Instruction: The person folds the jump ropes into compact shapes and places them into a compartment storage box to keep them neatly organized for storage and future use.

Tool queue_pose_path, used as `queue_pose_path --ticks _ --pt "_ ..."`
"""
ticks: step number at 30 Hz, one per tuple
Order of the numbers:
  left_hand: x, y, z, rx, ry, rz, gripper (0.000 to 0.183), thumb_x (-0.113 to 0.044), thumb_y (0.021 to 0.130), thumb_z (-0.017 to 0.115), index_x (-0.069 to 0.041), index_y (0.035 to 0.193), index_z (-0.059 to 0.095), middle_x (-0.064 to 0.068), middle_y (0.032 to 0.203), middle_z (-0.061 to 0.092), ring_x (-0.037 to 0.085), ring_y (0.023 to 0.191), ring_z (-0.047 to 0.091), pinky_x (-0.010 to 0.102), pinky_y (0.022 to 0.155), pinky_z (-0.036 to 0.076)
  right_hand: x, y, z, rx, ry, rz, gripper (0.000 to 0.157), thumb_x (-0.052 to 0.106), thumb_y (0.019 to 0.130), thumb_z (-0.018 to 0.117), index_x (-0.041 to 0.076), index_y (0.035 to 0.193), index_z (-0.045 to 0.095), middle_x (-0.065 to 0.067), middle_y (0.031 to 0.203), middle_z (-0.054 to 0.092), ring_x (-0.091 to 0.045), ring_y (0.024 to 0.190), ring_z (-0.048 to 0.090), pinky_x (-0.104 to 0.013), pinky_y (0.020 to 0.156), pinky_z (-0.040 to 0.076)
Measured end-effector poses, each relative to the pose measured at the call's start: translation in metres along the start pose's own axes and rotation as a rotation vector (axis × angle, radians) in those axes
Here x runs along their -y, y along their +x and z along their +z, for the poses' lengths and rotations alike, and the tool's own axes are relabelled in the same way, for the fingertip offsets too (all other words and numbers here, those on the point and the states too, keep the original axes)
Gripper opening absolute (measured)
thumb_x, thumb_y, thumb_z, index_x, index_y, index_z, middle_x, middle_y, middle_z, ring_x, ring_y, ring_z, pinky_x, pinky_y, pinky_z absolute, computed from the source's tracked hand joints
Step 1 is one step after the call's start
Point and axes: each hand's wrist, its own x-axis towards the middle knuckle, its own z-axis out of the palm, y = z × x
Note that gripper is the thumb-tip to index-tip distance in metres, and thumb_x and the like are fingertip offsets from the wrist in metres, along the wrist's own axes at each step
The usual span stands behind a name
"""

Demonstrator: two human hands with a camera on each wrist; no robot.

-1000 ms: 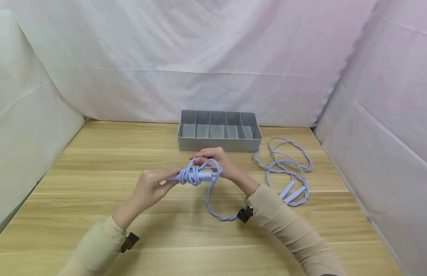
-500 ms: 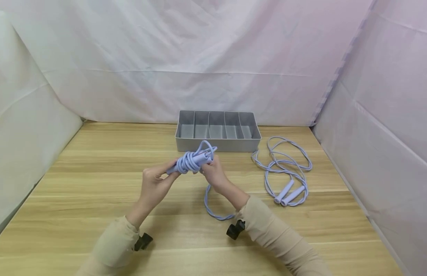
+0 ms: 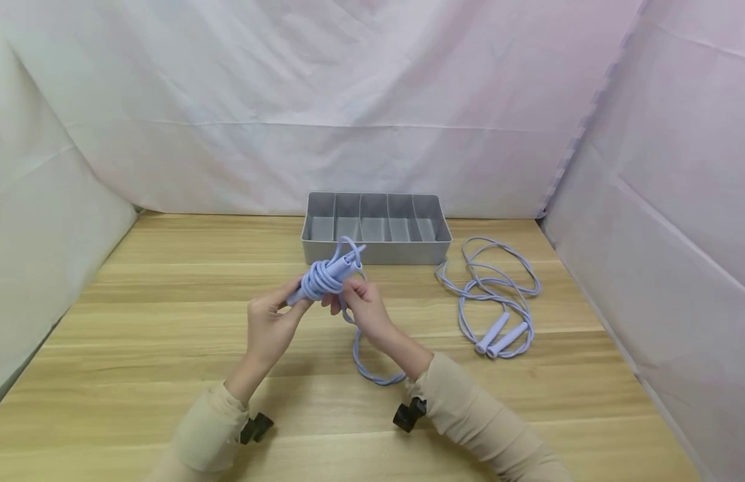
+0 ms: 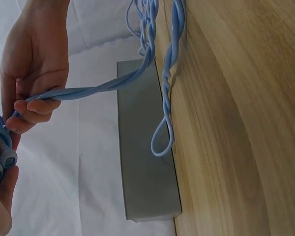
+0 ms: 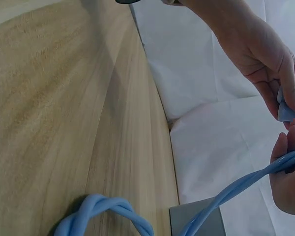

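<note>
My left hand (image 3: 270,328) grips the two handles of a pale blue jump rope, held up over the table. Its cord is wound in several turns (image 3: 316,281) around the handles, whose far ends (image 3: 343,266) tilt up and to the right. Close on the right side of the bundle, my right hand (image 3: 370,316) pinches the twisted cord (image 4: 96,90) with its fingers curled round it. From there the loose tail hangs down, and its doubled end forms a loop (image 4: 162,142) near the table in the left wrist view.
A grey divided box (image 3: 402,253) with several compartments stands at the back, behind my hands. To the right lies a second pale blue jump rope, loosely tangled, with its two handles (image 3: 494,333) side by side. White cloth (image 3: 239,161) surrounds the wooden table (image 3: 137,348).
My right hand has come from the far side of the bundle round to its right side, drawing cord along. The handles have gone from nearly level to tilted up. The second jump rope stays put.
</note>
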Motion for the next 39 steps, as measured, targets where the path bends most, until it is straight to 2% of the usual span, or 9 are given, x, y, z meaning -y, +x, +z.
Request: queue_pose_path --ticks 7,10,13,15,20,24,27,34,39 --pt "-0.006 -0.004 0.000 -0.036 -0.009 -0.024 0.030 0.019 0.066 0.069 0.011 0.094 0.066 0.020 0.091 0.067 -0.004 0.086 0.061 0.015 0.071 0.052 0.003 -0.008 0.005 0.043 -0.028 -0.105 0.028 0.008 0.097 0.039 -0.013 0.087 0.055 -0.018 0.070 0.057 -0.009 0.061 0.052 -0.020 0.058 0.047" --pt "-0.011 -0.005 -0.001 -0.064 -0.010 -0.032 0.029 0.020 0.065 0.068 0.012 0.093 0.066 0.005 0.093 0.068 -0.003 0.085 0.062 0.015 0.071 0.052 0.005 -0.012 0.007 0.101 -0.014 -0.148 0.028 0.012 0.098 0.037 -0.011 0.097 0.053 -0.026 0.073 0.054 -0.012 0.064 0.052 -0.021 0.059 0.048" --pt "-0.017 -0.006 -0.001 -0.097 -0.017 -0.040 0.030 0.021 0.065 0.068 0.013 0.094 0.065 -0.014 0.096 0.065 -0.002 0.085 0.062 0.014 0.071 0.051 0.006 -0.016 0.009 0.149 -0.012 -0.170 0.031 0.016 0.099 0.035 -0.010 0.107 0.051 -0.028 0.075 0.054 -0.012 0.066 0.052 -0.022 0.060 0.049" --pt "-0.022 -0.005 -0.002 -0.118 -0.041 -0.045 0.032 0.022 0.066 0.066 0.013 0.096 0.065 -0.017 0.097 0.063 0.000 0.085 0.063 0.016 0.072 0.052 0.006 -0.020 0.011 0.161 -0.026 -0.169 0.032 0.016 0.099 0.034 -0.009 0.114 0.050 -0.027 0.075 0.055 -0.011 0.066 0.053 -0.024 0.060 0.049" --pt "-0.030 -0.002 -0.004 -0.180 -0.095 -0.034 0.034 0.023 0.067 0.064 0.011 0.099 0.064 -0.005 0.099 0.066 0.005 0.087 0.064 0.018 0.074 0.052 0.009 -0.031 0.012 0.179 -0.071 -0.120 0.033 0.010 0.098 0.036 -0.009 0.124 0.046 -0.027 0.079 0.057 -0.011 0.069 0.054 -0.024 0.065 0.050" --pt "-0.037 -0.001 -0.004 -0.223 -0.071 -0.018 0.033 0.021 0.067 0.066 0.009 0.097 0.066 0.000 0.096 0.068 0.007 0.085 0.065 0.018 0.073 0.052 0.012 -0.037 0.013 0.179 -0.122 -0.116 0.031 0.005 0.097 0.037 -0.007 0.124 0.046 -0.025 0.079 0.058 -0.012 0.069 0.053 -0.023 0.066 0.050" --pt "-0.042 0.000 -0.006 -0.275 -0.095 0.005 0.032 0.020 0.068 0.066 0.009 0.098 0.065 0.009 0.097 0.067 0.010 0.087 0.065 0.019 0.074 0.053 0.012 -0.042 0.013 0.188 -0.168 -0.120 0.031 0.003 0.096 0.037 -0.007 0.124 0.047 -0.022 0.080 0.060 -0.012 0.068 0.053 -0.024 0.067 0.050" --pt "-0.052 0.009 -0.015 -0.431 -0.326 0.054 0.032 0.023 0.068 0.062 0.021 0.100 0.057 0.022 0.102 0.062 0.021 0.093 0.064 0.025 0.079 0.052 0.009 -0.051 0.012 0.227 -0.287 -0.123 0.023 0.008 0.096 0.041 -0.002 0.094 0.062 -0.015 0.099 0.063 -0.005 0.071 0.053 -0.021 0.068 0.051" --pt "-0.065 0.014 -0.020 -0.551 -0.513 0.111 0.034 0.027 0.064 0.063 0.026 0.097 0.054 0.029 0.099 0.060 0.028 0.093 0.063 0.030 0.081 0.052 0.010 -0.061 0.009 0.271 -0.390 -0.250 0.022 0.002 0.093 0.045 -0.005 0.107 0.060 -0.011 0.082 0.064 -0.006 0.075 0.056 -0.017 0.066 0.052"
